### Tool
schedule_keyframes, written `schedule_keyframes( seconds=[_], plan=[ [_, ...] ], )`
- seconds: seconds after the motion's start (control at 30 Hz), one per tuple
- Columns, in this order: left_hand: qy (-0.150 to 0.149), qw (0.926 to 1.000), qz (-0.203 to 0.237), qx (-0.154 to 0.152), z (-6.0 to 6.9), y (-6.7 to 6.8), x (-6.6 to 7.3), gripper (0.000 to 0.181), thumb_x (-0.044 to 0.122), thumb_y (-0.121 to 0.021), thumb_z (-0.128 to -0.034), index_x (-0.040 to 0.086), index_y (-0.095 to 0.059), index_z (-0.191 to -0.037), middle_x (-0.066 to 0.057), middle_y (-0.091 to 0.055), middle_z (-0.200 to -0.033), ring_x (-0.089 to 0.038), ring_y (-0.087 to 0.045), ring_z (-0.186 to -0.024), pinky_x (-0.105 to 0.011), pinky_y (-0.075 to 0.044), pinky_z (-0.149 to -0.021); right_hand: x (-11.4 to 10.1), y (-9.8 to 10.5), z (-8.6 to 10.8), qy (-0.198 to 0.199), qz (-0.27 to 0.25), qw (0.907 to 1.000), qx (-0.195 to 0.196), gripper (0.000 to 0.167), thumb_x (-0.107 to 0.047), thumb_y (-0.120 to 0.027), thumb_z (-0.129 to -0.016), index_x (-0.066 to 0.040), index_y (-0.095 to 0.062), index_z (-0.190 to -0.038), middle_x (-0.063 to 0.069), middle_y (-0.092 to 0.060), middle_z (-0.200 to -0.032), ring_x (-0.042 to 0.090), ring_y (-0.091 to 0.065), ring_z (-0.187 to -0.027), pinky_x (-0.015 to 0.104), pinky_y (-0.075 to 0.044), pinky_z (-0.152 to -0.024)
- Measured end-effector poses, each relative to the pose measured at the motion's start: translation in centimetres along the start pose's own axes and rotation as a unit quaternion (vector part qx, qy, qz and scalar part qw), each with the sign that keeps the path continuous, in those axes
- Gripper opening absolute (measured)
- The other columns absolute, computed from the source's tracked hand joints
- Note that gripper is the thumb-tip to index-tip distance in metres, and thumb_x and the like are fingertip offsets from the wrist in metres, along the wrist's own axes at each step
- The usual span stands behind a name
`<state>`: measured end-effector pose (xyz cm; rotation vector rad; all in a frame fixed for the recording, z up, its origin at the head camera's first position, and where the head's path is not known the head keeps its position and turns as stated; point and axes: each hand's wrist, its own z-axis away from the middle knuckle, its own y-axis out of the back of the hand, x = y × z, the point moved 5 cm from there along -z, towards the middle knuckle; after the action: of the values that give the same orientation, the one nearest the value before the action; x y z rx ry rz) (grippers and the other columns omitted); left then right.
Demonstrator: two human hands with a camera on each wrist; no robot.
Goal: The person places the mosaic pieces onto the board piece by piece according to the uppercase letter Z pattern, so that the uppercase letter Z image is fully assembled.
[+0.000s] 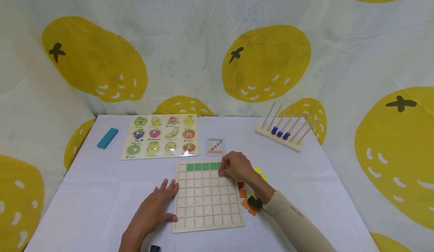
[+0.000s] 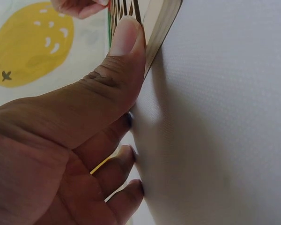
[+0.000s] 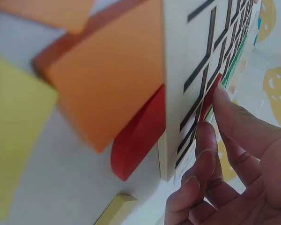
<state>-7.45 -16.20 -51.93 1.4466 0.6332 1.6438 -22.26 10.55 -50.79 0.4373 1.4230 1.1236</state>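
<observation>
A wooden grid board (image 1: 203, 201) lies on the white table, with a run of green square tiles (image 1: 202, 166) along its far row. My right hand (image 1: 237, 167) pinches a small red piece (image 3: 210, 99) between thumb and fingers, at a cell just below the green row near the board's right side. In the right wrist view the red piece meets the grid surface. At the board's left edge, my left hand (image 1: 152, 210) rests with fingers spread; its thumb touches the board's rim and the other fingers reach along its side.
Loose orange tiles (image 1: 251, 210), yellow tiles (image 1: 259, 171) and another red piece (image 3: 138, 133) lie right of the board. Behind it are a pattern card (image 1: 215, 147) and a fruit puzzle (image 1: 162, 136). A peg stand with beads (image 1: 279, 134) stands back right, a teal block (image 1: 107, 138) back left.
</observation>
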Motion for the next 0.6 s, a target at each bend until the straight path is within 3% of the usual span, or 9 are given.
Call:
schedule_keyframes(
  seconds=[0.4, 0.6],
  plan=[
    [-0.002, 1.0000, 0.002, 0.005, 0.0, -0.1, -0.1, 0.110, 0.027, -0.102, -0.0557, 0.011, -0.056, -0.154, -0.008, -0.050, -0.164, -0.036, -0.033, -0.161, -0.063, -0.034, -0.127, -0.5, 0.1, 0.1, 0.011, 0.009, 0.9999, 0.004, 0.017, -0.018, -0.093, -0.082, -0.022, -0.077, -0.077, -0.008, -0.066, -0.074, 0.015, -0.058, -0.074, 0.029, -0.048, -0.063],
    [0.002, 1.0000, -0.001, 0.003, 0.1, 0.0, -0.1, 0.110, 0.027, -0.102, -0.0561, 0.012, -0.055, -0.155, -0.008, -0.049, -0.164, -0.037, -0.033, -0.161, -0.064, -0.035, -0.126, -0.1, 1.2, 0.6, 0.010, -0.009, 0.9995, 0.028, 0.016, -0.019, -0.091, -0.085, -0.022, -0.076, -0.080, -0.006, -0.065, -0.081, 0.015, -0.056, -0.076, 0.030, -0.047, -0.067]
  ],
)
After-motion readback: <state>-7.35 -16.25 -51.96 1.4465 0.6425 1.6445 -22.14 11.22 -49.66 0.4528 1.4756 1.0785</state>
